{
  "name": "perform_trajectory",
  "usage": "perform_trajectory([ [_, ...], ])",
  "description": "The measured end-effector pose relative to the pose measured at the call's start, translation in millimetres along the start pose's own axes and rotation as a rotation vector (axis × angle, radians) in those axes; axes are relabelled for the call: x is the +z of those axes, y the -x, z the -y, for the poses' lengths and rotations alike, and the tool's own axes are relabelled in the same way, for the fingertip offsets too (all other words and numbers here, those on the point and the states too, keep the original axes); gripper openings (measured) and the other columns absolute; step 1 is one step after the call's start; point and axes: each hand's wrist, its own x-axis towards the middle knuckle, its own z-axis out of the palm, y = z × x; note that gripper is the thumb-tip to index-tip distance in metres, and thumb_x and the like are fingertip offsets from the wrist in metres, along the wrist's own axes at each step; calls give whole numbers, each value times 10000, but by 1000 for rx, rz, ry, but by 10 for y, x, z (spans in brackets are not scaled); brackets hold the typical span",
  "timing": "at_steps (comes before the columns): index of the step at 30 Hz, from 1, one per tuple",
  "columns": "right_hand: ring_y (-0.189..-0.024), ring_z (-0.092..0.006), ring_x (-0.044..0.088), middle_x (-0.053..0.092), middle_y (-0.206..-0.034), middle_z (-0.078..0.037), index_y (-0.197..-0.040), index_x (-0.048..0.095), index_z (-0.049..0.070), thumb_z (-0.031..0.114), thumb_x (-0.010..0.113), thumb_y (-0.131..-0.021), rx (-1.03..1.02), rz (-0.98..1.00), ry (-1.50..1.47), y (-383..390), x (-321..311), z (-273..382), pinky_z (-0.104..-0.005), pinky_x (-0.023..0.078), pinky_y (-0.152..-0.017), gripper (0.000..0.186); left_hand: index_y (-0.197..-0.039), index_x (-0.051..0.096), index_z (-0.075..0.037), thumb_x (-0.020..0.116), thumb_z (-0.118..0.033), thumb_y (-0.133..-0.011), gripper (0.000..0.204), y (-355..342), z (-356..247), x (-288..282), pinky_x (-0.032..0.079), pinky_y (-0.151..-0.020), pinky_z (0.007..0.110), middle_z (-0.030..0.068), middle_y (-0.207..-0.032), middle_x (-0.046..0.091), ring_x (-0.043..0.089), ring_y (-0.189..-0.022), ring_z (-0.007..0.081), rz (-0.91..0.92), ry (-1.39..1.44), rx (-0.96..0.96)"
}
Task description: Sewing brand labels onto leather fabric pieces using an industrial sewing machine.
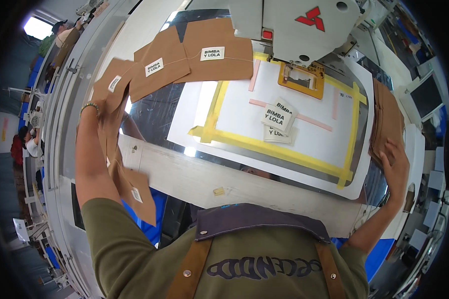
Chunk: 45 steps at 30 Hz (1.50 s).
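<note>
My left hand (99, 107) is closed on a brown fabric panel (112, 82) at the left of the table; the fabric hides most of its fingers. This panel belongs to a row of panels joined by a thread, each bearing a small white label (212, 53). The row runs from beneath the sewing machine head (304, 30) to my left hand, and its tail (134, 192) hangs over the table's front edge. On the right, my right hand (396, 162) has its bent fingers at the near edge of a stack of brown fabric panels (387, 114).
Loose white labels (278, 117) lie overlapped on a white sheet (234, 119) bordered with yellow tape (264, 144). An orange-yellow clamp frame (302, 82) sits under the machine head. A screen (426, 94) stands at far right. Other people (65, 35) work at far left.
</note>
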Motion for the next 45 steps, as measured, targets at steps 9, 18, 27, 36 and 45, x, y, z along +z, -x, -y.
perform_trajectory([
  [9,-1245,-401,693,723,-1397,-151,-1271,728,-9,82,753,-932,-81,5,92,8,-18,29,-431,546,-1056,353,-1405,697,-45,570,-530,-1094,590,945,-1666,-1140,544,-1065,510,235,-1390,706,673,-1273,440,-632,439,451],
  [18,-1330,-368,664,701,-1454,-125,-1352,704,17,68,741,-952,-57,24,65,57,-14,49,-410,514,-1125,405,-1573,575,-94,612,-427,-1088,589,1105,-2380,-671,403,-1238,469,187,-1657,515,493,-1510,389,-628,610,1004],
  [27,-1441,-286,599,663,-1516,-119,-1438,679,28,109,696,-1039,-42,88,73,20,75,-237,-421,482,-1201,407,-1493,625,-58,676,-290,-1062,492,1963,-789,-379,433,-1203,486,187,-1550,609,557,-1437,391,-951,528,459],
  [36,-1442,-288,596,662,-1513,-124,-1435,682,17,113,679,-1053,13,71,-59,25,139,-272,-423,475,-1212,394,-1547,511,75,519,-592,-1109,798,3333,713,1975,421,-1217,459,296,-1536,585,553,-1431,437,-11,871,-462],
  [45,-1456,-296,583,647,-1533,-140,-1437,670,-3,112,661,-1064,-29,72,-13,32,150,-324,-410,448,-1217,390,-1260,746,69,672,-306,-1093,418,3460,857,2349,568,-879,348,128,-1152,806,720,-981,163,131,1359,-352],
])
